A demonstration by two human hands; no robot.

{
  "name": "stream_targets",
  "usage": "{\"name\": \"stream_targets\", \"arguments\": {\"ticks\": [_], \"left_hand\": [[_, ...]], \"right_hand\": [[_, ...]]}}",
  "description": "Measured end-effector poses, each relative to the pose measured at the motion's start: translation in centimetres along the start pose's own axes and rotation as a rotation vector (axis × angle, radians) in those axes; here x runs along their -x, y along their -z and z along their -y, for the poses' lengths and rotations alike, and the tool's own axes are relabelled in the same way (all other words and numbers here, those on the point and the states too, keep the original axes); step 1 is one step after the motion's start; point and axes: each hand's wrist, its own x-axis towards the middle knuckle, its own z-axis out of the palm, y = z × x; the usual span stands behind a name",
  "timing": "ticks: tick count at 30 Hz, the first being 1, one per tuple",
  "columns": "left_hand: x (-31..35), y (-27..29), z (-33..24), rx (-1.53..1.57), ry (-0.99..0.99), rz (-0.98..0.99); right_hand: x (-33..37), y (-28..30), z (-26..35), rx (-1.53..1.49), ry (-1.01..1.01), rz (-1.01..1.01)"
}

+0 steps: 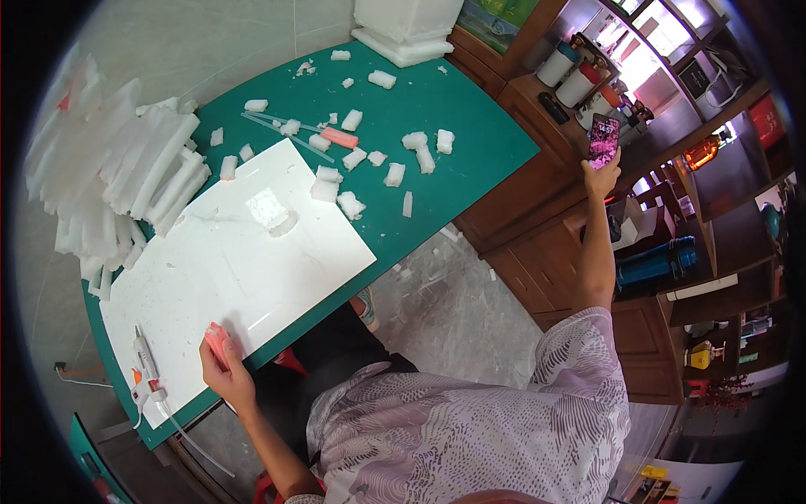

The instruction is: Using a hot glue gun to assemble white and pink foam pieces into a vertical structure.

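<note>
My left hand [231,383] is closed around a small pink foam block [220,343] above the front edge of a glossy white board [197,286]. To its left, a white hot glue gun [147,367] lies on the board, a clear glue stick trailing from its back. Far out to the right, my right arm is stretched toward the wooden shelves, and that hand [601,178] grips a smartphone [604,139] with its screen lit. One white foam chunk [283,223] sits on the board. Another pink piece [339,138] rests among white chunks on the green table [478,155].
A tall heap of white foam strips [126,160] leans at the table's left. White foam slabs [409,34] are stacked at the back. Thermos bottles [579,84] stand on the wooden cabinet [537,113] by the phone. Foam scraps litter the grey floor [437,311].
</note>
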Motion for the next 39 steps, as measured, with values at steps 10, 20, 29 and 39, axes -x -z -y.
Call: {"name": "stream_targets", "arguments": {"ticks": [10,20,29,39], "left_hand": [[-0.1,0.1,-0.1,-0.004,0.000,0.001],[0.2,0.3,-0.1,-0.028,0.017,-0.038],[0.3,0.0,-0.3,-0.005,0.017,-0.048],[-0.2,0.0,-0.6,0.005,0.026,-0.062]], "right_hand": [[0.8,-0.5,-1.4,0.148,-0.151,0.098],[-1.3,-2.4,-3.3,0.258,-0.133,0.375],[-7.2,-4.9,-7.0,0.046,-0.188,0.606],[-12.8,-7.9,-12.5,-0.041,-0.340,1.061]]}}
